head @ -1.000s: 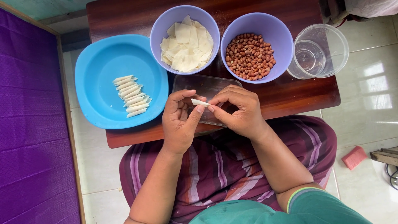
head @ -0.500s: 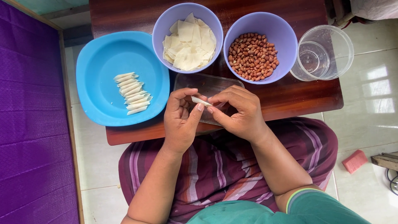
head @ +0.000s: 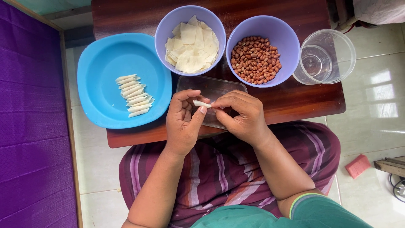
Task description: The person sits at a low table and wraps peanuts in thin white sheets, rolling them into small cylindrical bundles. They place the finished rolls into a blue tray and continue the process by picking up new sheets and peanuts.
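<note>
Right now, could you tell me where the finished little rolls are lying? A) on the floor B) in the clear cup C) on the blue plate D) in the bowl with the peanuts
C: the pale rolls lie in a row on the blue plate.

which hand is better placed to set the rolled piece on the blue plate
Left. The left hand lies nearer the blue plate, and both hands pinch the roll; the right hand sits farther away.
</note>
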